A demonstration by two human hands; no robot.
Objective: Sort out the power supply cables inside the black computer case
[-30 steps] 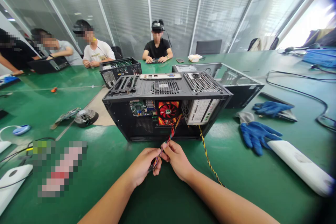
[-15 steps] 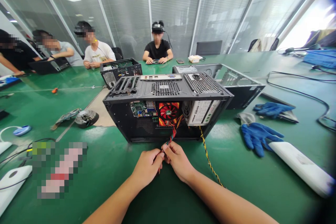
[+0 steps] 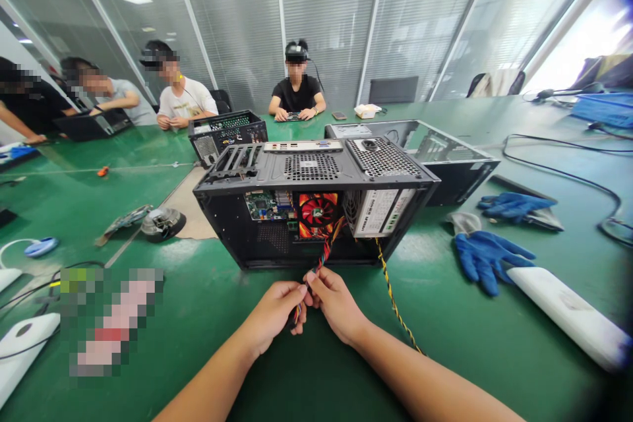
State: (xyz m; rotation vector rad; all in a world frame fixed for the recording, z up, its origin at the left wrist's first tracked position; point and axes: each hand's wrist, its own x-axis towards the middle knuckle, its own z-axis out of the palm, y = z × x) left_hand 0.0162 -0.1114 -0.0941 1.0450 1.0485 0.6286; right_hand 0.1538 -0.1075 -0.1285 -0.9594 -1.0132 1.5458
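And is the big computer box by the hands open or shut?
Open. The near side of the computer case is uncovered, so the red fan inside shows.

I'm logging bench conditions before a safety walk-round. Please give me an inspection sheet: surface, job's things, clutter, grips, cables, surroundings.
Surface: green tabletop, brown sheet partly behind the case.
Job's things: open computer case showing a red fan and labelled power supply; bundle of coloured wires leading out.
Clutter: blue gloves and long white object at right; round metal part at left.
Grips: left grip and right grip close together, both holding the bundle.
Cables: yellow-and-black twisted cable trailing from the case; loose black cable at right.
Surroundings: four people across the table; glass partition behind.
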